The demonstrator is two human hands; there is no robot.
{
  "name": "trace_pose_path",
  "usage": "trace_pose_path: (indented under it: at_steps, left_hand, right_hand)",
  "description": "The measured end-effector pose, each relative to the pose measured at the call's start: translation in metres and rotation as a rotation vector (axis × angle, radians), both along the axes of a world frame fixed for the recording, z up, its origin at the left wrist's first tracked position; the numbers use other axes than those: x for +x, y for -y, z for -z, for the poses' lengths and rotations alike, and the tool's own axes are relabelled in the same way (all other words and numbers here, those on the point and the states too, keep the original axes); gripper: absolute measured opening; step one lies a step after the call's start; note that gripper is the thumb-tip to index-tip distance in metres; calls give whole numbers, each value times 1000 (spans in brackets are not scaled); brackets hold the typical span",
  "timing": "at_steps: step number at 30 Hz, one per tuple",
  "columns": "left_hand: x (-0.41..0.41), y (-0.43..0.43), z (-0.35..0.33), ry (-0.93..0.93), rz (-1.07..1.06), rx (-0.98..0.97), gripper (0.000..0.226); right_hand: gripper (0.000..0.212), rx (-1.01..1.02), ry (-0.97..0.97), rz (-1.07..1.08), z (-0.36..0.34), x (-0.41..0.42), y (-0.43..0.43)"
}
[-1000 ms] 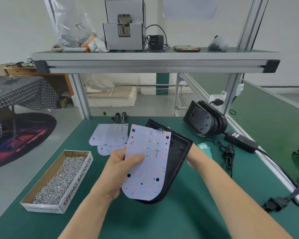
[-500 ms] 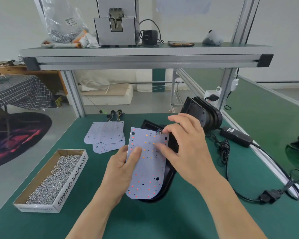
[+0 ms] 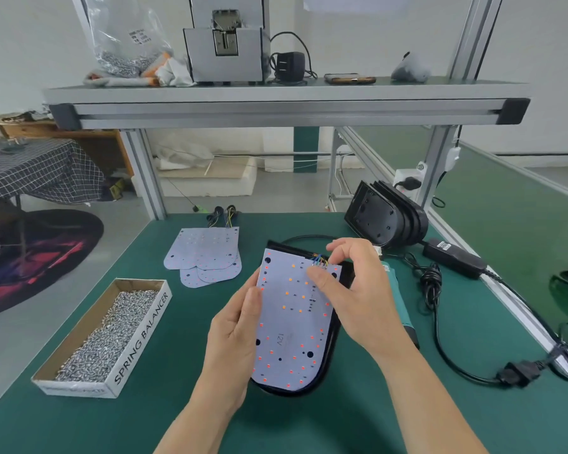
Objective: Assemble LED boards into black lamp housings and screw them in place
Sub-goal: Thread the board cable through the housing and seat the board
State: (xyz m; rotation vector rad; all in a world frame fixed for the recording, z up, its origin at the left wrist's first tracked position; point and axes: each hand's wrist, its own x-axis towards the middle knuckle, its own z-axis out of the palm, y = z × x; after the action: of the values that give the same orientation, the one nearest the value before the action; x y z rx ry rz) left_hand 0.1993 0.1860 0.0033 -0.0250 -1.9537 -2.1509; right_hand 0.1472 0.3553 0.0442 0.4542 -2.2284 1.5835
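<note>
The green bench [image 3: 341, 421] is carrying the work near its middle. A black lamp housing [image 3: 286, 392] is lying there under an LED board [image 3: 292, 322]. Only the housing's rim is showing, at the far corner, along the right edge and round the near end. The board is lying face up on the housing, its long axis running from near to far. Its rounded end is pointing toward the person and its square end away, tilting slightly to the right. A "12V" mark is reading sideways near the rounded end.

The left hand [image 3: 233, 335] is holding the board's left edge in a firm grip, with the thumb lying flat on the face and the fingers wrapping underneath. The right hand [image 3: 358, 296] is arching over the far right corner. Its grip is narrow, with thumb and curled fingertips pinching the coloured wires [image 3: 318, 258] where they are joining the board.

A stack of black housings [image 3: 387, 217] is leaning at the far right, and a shelf [image 3: 276, 93] is spanning overhead. A cardboard box of screws [image 3: 102, 335] is sitting well to the left. Spare LED boards [image 3: 204, 257] are fanning out beyond the left hand. A teal screwdriver [image 3: 399, 303] is lying just beside the housing, partly under the right wrist. A black power adapter [image 3: 453, 258] and its cable [image 3: 440, 339] are trailing along the right side.
</note>
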Motion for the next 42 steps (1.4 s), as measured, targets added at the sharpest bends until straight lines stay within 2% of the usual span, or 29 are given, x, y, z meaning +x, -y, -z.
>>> trace_pose_path:
  at_steps: [3,7,11,16,18,20,24,26,29,31,35,39,42]
  left_hand:
    - [-2,-3,-3,-16,-37,27,30]
    - [-2,-3,0,-18,-86,74,41]
    - [-5,0,2,44,-207,98,34]
    - [1,5,2,170,-31,266,28]
    - [1,10,1,203,30,336,30]
    - [0,13,1,220,106,374,37]
    - [4,18,7,271,171,437,40]
    - [7,18,9,298,194,459,39]
    - [8,14,7,309,226,442,41]
    - [8,12,3,307,250,429,42]
    - [6,13,-4,282,261,389,41]
    - [8,11,-6,255,231,378,49]
    - [9,7,-10,230,219,351,49]
  right_hand:
    - [23,-23,-17,25,2,-4,2]
    - [23,-36,-18,29,-3,-11,5]
    - [22,70,-18,-17,-7,-12,7]
    - [19,69,-22,-137,-7,-8,3]
    - [9,-132,-21,-149,-4,-8,4]
    - [21,-401,122,-218,0,-14,-2]
    - [42,-626,477,-512,15,-25,-18]
    - [54,-689,601,-560,22,-26,-18]
    - [69,-625,726,-571,33,-23,-3]
    - [74,-555,782,-499,34,-17,7]
    - [63,-315,731,-291,32,-10,15]
    - [36,-273,615,-289,25,-7,18]
    - [45,-331,690,-362,25,-1,16]
